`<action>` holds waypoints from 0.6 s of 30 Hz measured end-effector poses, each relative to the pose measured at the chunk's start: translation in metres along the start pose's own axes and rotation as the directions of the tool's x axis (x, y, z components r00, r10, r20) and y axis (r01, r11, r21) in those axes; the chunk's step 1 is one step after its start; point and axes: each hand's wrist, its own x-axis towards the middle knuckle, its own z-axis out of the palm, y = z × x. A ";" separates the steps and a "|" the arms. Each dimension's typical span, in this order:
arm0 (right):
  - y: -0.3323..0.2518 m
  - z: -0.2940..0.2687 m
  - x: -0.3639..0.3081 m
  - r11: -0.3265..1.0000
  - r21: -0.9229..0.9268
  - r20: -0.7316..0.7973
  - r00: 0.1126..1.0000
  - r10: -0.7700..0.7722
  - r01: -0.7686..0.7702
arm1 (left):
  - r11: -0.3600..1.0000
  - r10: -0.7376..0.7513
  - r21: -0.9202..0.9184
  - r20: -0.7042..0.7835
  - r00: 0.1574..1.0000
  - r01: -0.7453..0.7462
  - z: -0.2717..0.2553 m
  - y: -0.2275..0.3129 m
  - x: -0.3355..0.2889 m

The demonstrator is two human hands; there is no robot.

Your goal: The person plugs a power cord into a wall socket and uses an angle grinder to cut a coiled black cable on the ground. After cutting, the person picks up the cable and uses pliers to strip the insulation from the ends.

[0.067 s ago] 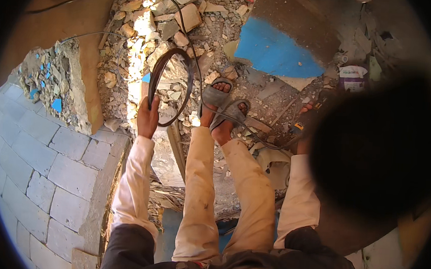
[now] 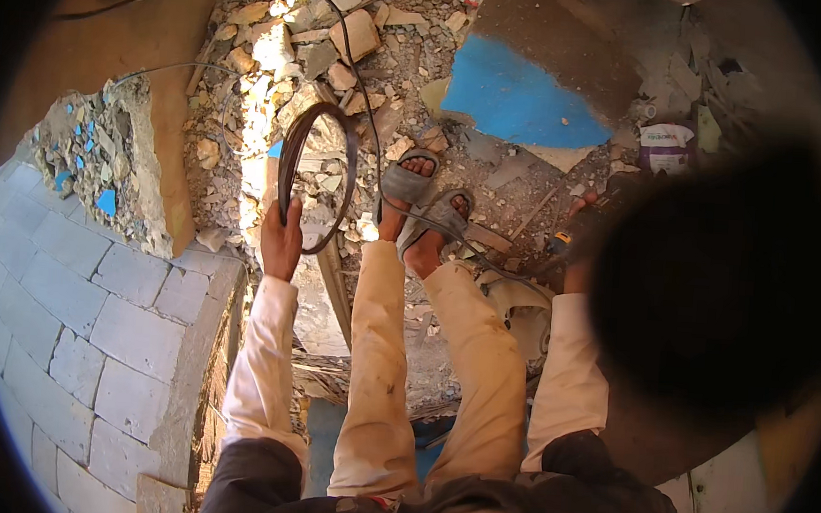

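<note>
Looming nearest, a dark blurred shape (image 2: 719, 285) hides most of the right hand (image 2: 576, 278), so whether it grips anything cannot be told; a small orange-and-black object (image 2: 561, 241) shows just beside it. Beige trousers (image 2: 380, 367) stretch forward between pale sleeves (image 2: 258, 360), with grey paving blocks (image 2: 133, 334) off to the left. Beyond the left sleeve, the left hand (image 2: 281, 247) has its fingers wrapped round the lower left of a coil of dark cable (image 2: 292, 155), held over masonry rubble (image 2: 208, 154) near the grey sandals (image 2: 407, 183). A loose cable (image 2: 346, 41) curves from the upper left past the sandals toward the right hand. Farther out lie a broken blue-painted slab (image 2: 524, 94) and, right of it, a white-and-purple bag (image 2: 666, 148).
</note>
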 end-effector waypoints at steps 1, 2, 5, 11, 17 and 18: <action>-0.011 0.006 -0.011 0.999 0.047 -0.023 1.000 -0.015 0.016 | 0.997 -0.047 -0.054 -0.012 0.999 0.046 -0.005 0.014 -0.028; -0.009 0.020 -0.022 0.996 0.090 0.002 1.000 -0.019 0.018 | 0.987 -0.095 -0.134 -0.078 0.992 0.084 -0.011 0.014 -0.056; -0.014 0.003 -0.015 0.996 -0.027 0.023 0.996 -0.083 0.084 | 0.927 -0.252 -0.337 -0.242 0.937 0.162 -0.041 0.023 -0.133; 0.002 0.000 -0.030 0.941 -0.311 0.004 0.990 -0.138 0.132 | 0.795 -0.482 -0.567 -0.376 0.791 0.215 -0.096 0.022 -0.211; -0.021 0.062 -0.039 0.570 -0.729 0.466 0.885 0.010 0.378 | 0.358 -0.795 -0.934 -0.291 0.532 0.024 -0.091 -0.047 -0.279; -0.027 0.070 -0.032 0.455 -0.751 0.571 0.816 0.086 0.478 | 0.332 -0.818 -0.943 -0.290 0.497 -0.006 -0.084 -0.057 -0.286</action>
